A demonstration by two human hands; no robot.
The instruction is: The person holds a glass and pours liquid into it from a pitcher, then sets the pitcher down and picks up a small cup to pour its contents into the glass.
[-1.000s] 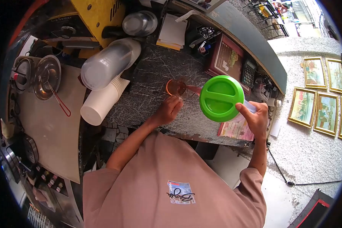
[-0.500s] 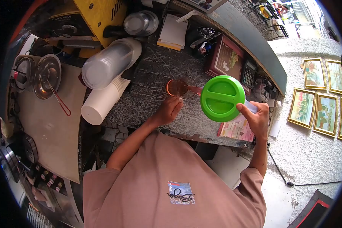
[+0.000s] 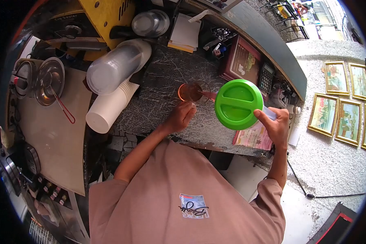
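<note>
My right hand [image 3: 273, 124] grips the handle of a plastic pitcher [image 3: 238, 110] with a bright green lid, thumb on the lid's edge. The pitcher is tilted left, its spout at the rim of a clear glass mug [image 3: 190, 92]. Reddish-brown liquid shows in the mug and at the spout. My left hand [image 3: 181, 117] is closed on the near side of the mug, at its handle; the fingers partly hide the handle. A pink patterned booklet [image 3: 254, 138] lies on the counter below the pitcher.
Stacked white cups [image 3: 110, 107] and clear plastic cups [image 3: 118, 69] lie left on the dark counter [image 3: 162, 73]. A yellow cup sealer [image 3: 105, 24] stands behind them. Papers [image 3: 186, 33], a dark red box [image 3: 242, 61] and a calculator [image 3: 266, 77] sit along the back ledge.
Both hands, the mug and the pitcher stay almost in place. The pitcher lid has shifted very slightly upward in view, and the liquid in the mug looks much the same.
</note>
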